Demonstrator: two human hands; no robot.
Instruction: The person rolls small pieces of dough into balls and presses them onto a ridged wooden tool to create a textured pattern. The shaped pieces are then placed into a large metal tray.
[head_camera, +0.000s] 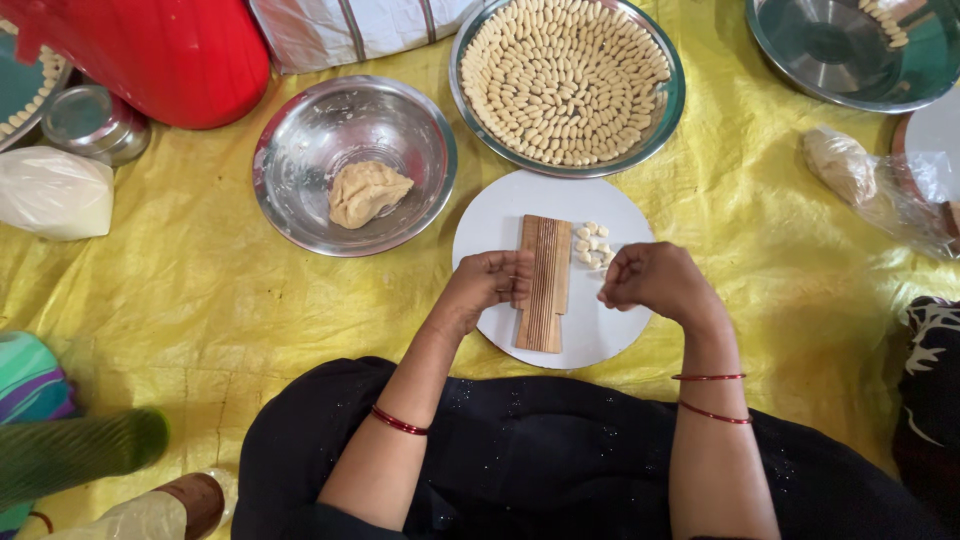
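A ridged wooden board (545, 283) lies on a round white plate (500, 215) in front of me. My left hand (485, 287) rests curled against the board's left edge and holds it steady. My right hand (655, 280) hovers just right of the board with its fingers closed; whether a bit of dough is pinched in them I cannot tell. Several small dough pieces (592, 244) lie on the plate beside the board's top right. A steel bowl (300, 135) to the upper left holds a lump of dough (366, 191).
A wide steel dish (668, 100) behind the plate is packed with several shaped dough pieces (565, 80). Another steel bowl (820, 50) sits at the top right, a bagged dough lump (842, 165) at the right, a red container (160, 55) and a white bag (50, 192) at the left. A yellow sheet (180, 300) covers the floor.
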